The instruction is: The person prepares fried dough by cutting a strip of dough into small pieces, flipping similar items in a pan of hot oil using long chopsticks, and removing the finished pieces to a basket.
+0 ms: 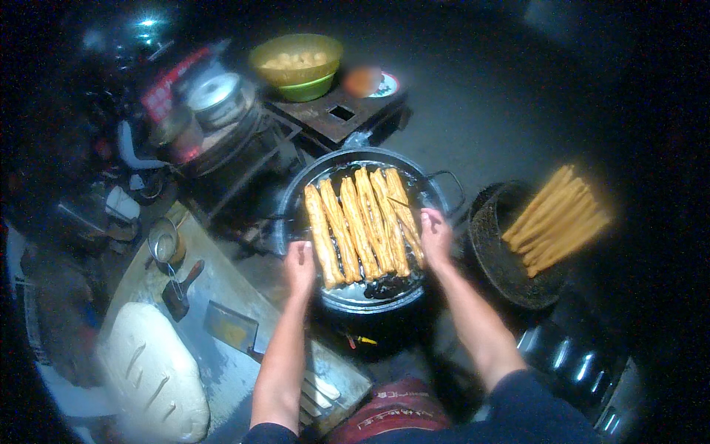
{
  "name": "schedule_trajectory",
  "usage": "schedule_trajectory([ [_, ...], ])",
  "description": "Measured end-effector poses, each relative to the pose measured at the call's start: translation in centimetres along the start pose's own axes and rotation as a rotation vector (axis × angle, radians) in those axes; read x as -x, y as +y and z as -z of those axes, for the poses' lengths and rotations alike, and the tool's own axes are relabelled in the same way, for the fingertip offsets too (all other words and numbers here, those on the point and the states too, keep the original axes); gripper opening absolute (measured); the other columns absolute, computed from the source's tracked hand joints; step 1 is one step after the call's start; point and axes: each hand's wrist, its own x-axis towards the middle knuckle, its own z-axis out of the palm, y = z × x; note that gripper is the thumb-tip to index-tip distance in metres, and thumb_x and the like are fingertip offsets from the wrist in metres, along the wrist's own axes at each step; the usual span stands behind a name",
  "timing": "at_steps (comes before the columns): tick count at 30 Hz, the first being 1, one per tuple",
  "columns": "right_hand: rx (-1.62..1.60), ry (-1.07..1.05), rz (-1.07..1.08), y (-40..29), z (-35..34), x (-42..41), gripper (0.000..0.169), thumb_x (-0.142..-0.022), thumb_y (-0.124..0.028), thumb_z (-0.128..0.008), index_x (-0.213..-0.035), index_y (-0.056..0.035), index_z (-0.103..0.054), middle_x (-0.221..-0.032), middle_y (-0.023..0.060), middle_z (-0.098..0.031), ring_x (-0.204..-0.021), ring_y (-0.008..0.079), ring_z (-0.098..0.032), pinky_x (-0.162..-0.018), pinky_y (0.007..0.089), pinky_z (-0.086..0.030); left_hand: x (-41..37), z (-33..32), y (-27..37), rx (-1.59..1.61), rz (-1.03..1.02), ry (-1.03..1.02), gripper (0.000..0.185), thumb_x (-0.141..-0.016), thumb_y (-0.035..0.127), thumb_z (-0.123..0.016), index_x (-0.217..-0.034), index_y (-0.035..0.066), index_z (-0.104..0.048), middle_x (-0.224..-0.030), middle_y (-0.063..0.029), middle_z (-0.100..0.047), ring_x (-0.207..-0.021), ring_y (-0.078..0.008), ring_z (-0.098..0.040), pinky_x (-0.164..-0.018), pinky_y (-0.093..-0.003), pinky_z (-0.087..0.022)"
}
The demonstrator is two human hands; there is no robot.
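A wide metal pan of dark oil [383,289] lies before me, with several golden fried dough sticks [355,233] side by side in it. At its right side, my right hand [436,236] is closed around a thin dark stick [398,202], which looks like a chopstick and points over the rightmost dough sticks. My left hand [300,269] is at the pan's left rim with its fingers curled, close to the leftmost dough stick. Whether it holds anything is hidden.
More fried dough sticks [557,222] stand in a dark round basket [493,261] at right. On the board [222,383] at left lie raw dough [155,372], a cleaver-like blade [230,326] and cut dough strips [321,388]. A bowl [305,89] and a lidded pot [213,94] stand farther back.
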Motion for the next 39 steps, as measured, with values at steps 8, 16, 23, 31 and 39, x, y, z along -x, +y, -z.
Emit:
schedule_trajectory([
  [8, -0.071, 0.014, -0.056, 3.0, -1.1, -0.7, 0.019, -0.101, -0.014, -0.059, -0.111, -0.0016, -0.068, -0.097, 0.0087, -0.072, -0.091, 0.0168, -0.068, -0.080, 0.0306, -0.052, 0.2, -2.1, 1.2, 0.088, 0.060, -0.064, 0.023, -0.099, 0.022, -0.061, -0.097, 0.000, -0.065, -0.080, -0.0125, -0.069, -0.075, -0.0196, -0.065, -0.073, -0.0370, -0.052],
  [16, -0.252, 0.034, -0.280, 4.9, -1.2, -2.8, 0.018, -0.103, -0.019, -0.057, -0.112, -0.0052, -0.065, -0.106, 0.0084, -0.070, -0.098, 0.0173, -0.069, -0.081, 0.0308, -0.054, -1.3, -4.2, -2.5, 0.047, 0.051, -0.072, 0.028, -0.102, 0.028, -0.060, -0.090, 0.003, -0.063, -0.073, -0.0025, -0.062, -0.062, -0.0097, -0.057, -0.059, -0.0280, -0.048],
  [23, -0.439, -0.003, -0.486, 5.0, 0.9, -5.0, 0.025, -0.103, -0.022, -0.057, -0.116, -0.0016, -0.062, -0.110, 0.0116, -0.068, -0.099, 0.0224, -0.070, -0.079, 0.0355, -0.056, -1.8, -4.5, -2.1, 0.391, 0.320, -0.082, 0.029, -0.102, 0.029, -0.061, -0.087, 0.004, -0.061, -0.073, -0.0047, -0.062, -0.060, -0.0108, -0.058, -0.057, -0.0273, -0.052],
  [31, -0.492, -0.042, -0.630, 7.3, 1.9, -7.4, 0.025, -0.104, -0.019, -0.053, -0.117, 0.0012, -0.059, -0.110, 0.0183, -0.068, -0.100, 0.0284, -0.070, -0.081, 0.0430, -0.061, -3.1, -3.7, -2.1, 0.422, 0.315, -0.150, 0.032, -0.104, 0.035, -0.057, -0.088, 0.007, -0.059, -0.074, -0.0040, -0.065, -0.057, -0.0114, -0.060, -0.056, -0.0269, -0.047],
  [39, -0.619, -0.079, -0.776, 9.2, 2.2, -8.8, 0.027, -0.105, -0.021, -0.049, -0.115, 0.0021, -0.057, -0.114, 0.0281, -0.067, -0.096, 0.0381, -0.070, -0.080, 0.0460, -0.063, -6.3, -2.0, -2.7, 0.350, 0.408, -0.302, 0.033, -0.104, 0.039, -0.053, -0.093, 0.008, -0.059, -0.080, -0.0074, -0.070, -0.059, -0.0129, -0.065, -0.048, -0.0264, -0.041],
])
